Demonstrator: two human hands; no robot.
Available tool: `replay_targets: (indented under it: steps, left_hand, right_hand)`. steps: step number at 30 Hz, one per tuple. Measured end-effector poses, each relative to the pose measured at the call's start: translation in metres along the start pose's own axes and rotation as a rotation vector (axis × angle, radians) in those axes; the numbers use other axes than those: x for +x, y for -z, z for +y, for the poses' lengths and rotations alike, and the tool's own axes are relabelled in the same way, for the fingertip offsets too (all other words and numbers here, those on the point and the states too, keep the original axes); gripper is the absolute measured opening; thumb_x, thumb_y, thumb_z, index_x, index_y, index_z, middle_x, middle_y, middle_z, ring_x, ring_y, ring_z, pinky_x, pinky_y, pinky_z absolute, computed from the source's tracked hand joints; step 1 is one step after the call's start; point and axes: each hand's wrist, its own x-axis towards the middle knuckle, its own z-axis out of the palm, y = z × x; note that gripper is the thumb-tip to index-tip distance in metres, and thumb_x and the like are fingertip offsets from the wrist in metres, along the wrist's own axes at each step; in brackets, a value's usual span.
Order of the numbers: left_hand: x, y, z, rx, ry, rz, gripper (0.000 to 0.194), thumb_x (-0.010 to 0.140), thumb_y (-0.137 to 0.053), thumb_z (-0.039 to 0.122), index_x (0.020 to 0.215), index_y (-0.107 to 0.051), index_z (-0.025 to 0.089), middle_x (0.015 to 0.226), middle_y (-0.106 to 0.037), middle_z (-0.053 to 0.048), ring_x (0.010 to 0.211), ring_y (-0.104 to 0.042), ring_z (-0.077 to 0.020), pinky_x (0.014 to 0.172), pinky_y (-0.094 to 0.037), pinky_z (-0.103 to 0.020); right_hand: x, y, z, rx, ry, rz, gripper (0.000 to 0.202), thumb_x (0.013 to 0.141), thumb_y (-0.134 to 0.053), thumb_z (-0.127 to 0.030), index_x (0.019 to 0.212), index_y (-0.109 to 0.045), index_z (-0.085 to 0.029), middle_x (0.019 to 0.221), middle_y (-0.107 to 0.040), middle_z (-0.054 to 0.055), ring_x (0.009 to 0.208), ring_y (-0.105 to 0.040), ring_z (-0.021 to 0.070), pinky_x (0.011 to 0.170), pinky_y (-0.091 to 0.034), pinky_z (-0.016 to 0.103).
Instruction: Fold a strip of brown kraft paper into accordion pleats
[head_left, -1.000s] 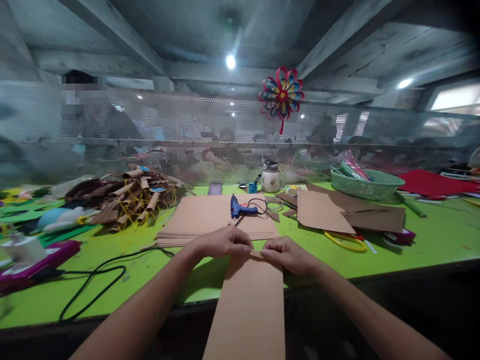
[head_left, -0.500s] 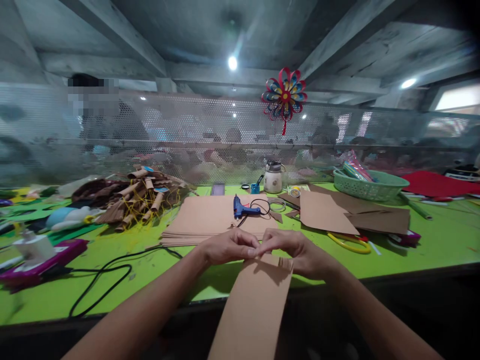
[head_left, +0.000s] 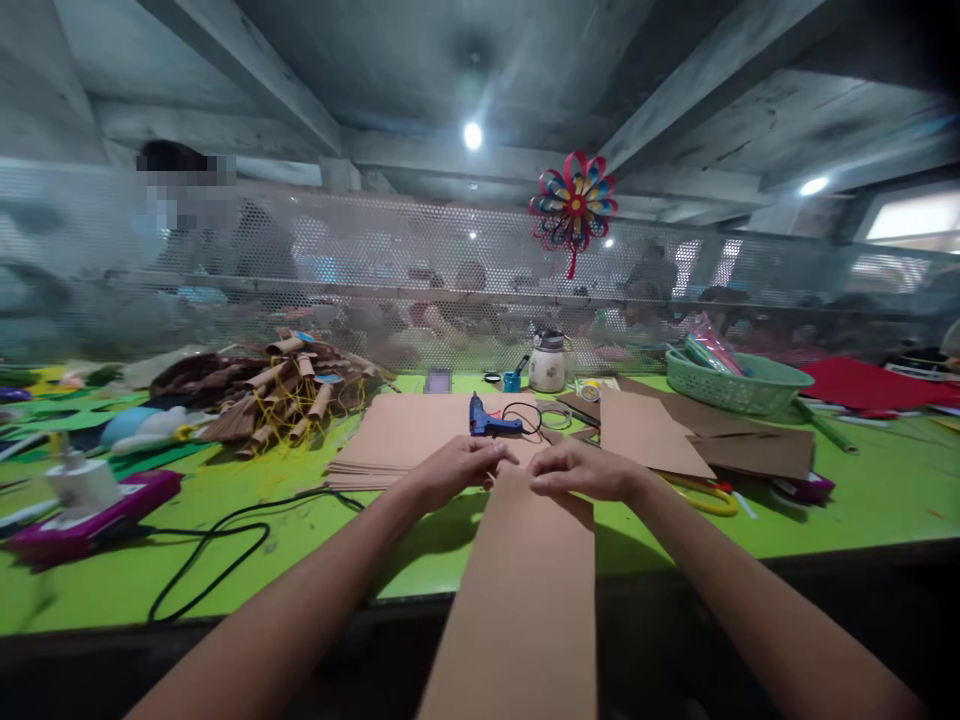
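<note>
A long brown kraft paper strip (head_left: 525,590) runs from my hands down past the table's front edge and out of the bottom of the view. My left hand (head_left: 465,470) pinches its far left corner, fingers closed. At the far right corner, my right hand (head_left: 585,468) grips the same edge with bent fingers. The upper face of the strip looks flat; its far edge is partly covered by my fingers. Just beyond my hands, a blue glue gun (head_left: 495,420) lies on a stack of brown paper sheets (head_left: 405,425).
To the left are a purple power strip (head_left: 97,515), a black cable (head_left: 259,525) and a pile of brown paper rolls with yellow string (head_left: 292,395). A white jar (head_left: 547,365), more brown sheets (head_left: 649,430) and a green basket (head_left: 750,385) stand farther off, before a perforated screen (head_left: 360,255).
The pleated folds that showed at the strip's far end are out of sight, and its top face now looks flat. My hands have moved slightly away from me and a little apart.
</note>
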Motion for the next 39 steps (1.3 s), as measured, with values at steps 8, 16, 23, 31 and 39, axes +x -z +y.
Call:
replay_targets:
  steps: [8,16,23,31,39]
  left_hand:
    - [0.001,-0.007,-0.015,0.724,-0.073,-0.049,0.039,0.078,-0.061,0.048,0.093,-0.069,0.013,0.077,-0.065,-0.004,0.068,-0.053,-0.0145,0.058,-0.035,-0.022]
    - [-0.005,-0.009,-0.007,0.876,-0.024,-0.075,0.019,0.075,-0.057,0.027,0.082,-0.068,0.014,0.065,-0.060,0.001,0.059,-0.047,-0.0113,0.052,-0.029,-0.021]
    - [-0.004,-0.013,-0.010,0.965,-0.101,-0.009,0.012,0.072,-0.057,0.020,0.077,-0.067,0.016,0.075,-0.062,-0.002,0.067,-0.052,-0.0142,0.059,-0.036,-0.023]
    - [0.003,-0.011,-0.014,1.034,-0.091,-0.072,0.018,0.078,-0.060,0.030,0.082,-0.068,0.015,0.075,-0.059,-0.003,0.065,-0.051,-0.0137,0.057,-0.035,-0.023]
    - [0.005,-0.013,-0.016,1.002,-0.181,-0.097,0.015,0.078,-0.059,0.021,0.084,-0.071,0.014,0.076,-0.059,-0.003,0.066,-0.051,-0.0127,0.059,-0.036,-0.022]
  right_hand:
    - [0.028,-0.007,0.026,-0.350,-0.130,-0.164,0.027,0.085,-0.056,-0.035,0.086,-0.068,-0.011,0.067,-0.052,-0.002,0.062,-0.042,0.0089,0.056,-0.032,0.020]
    - [0.011,-0.033,0.023,-0.483,-0.059,0.156,0.026,0.085,-0.057,-0.036,0.085,-0.070,-0.013,0.082,-0.061,0.005,0.074,-0.053,0.0149,0.065,-0.041,0.024]
    - [0.000,-0.047,0.038,-0.366,-0.024,0.373,0.011,0.081,-0.063,-0.023,0.079,-0.069,-0.014,0.078,-0.061,0.004,0.073,-0.056,0.0146,0.068,-0.044,0.026]
    - [-0.001,-0.051,0.041,-0.560,0.100,0.338,0.015,0.087,-0.059,-0.023,0.078,-0.067,-0.014,0.079,-0.058,0.005,0.074,-0.052,0.0148,0.066,-0.040,0.025]
    - [0.001,-0.042,0.041,-0.603,0.106,0.223,0.018,0.090,-0.054,-0.022,0.083,-0.068,-0.013,0.083,-0.060,0.007,0.076,-0.054,0.0151,0.068,-0.041,0.025]
